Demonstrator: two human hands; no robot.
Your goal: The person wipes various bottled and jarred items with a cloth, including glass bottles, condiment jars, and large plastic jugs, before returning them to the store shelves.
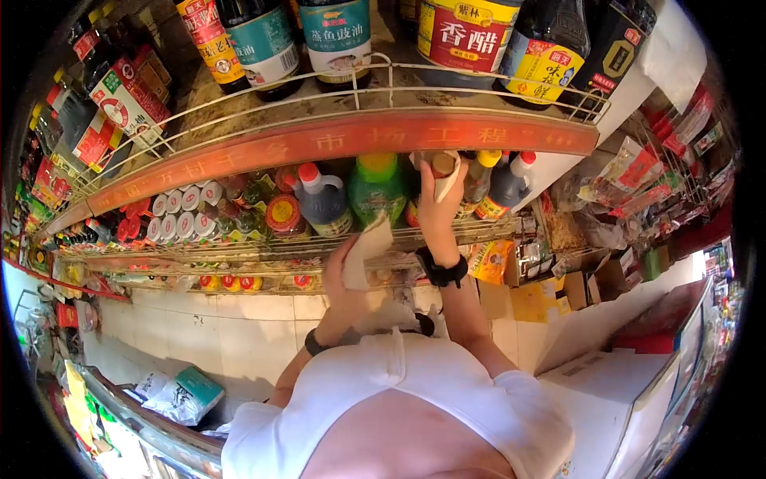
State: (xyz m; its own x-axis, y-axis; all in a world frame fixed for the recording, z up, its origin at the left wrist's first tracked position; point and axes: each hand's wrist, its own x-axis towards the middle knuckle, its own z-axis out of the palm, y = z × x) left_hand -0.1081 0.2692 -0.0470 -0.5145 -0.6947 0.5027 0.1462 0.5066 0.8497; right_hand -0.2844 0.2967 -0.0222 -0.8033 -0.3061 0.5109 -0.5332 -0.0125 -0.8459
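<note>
My left hand [340, 276] holds a folded beige cloth or paper wipe [364, 248] just in front of the shelf, below a green plastic bottle [378, 190]. My right hand [441, 209] reaches under the red shelf edge. It grips a pale cloth [447, 187] around a round brown top [443, 163], seemingly a bottle's cap; the body below is hidden by the hand. To the right of that hand stand a yellow-capped bottle [479, 179] and a red-capped sauce jug [505, 185]. Another red-capped jug [323, 200] is left of the green bottle.
Above, a wire guard rail [389, 90] fronts large sauce bottles [335, 42], over a red shelf strip [335, 143] with lettering. White-lidded jars [179, 209] fill the lower left. Cardboard boxes [574, 290] and an orange packet [491, 261] lie at right. Plastic-wrapped goods [185, 395] rest lower left.
</note>
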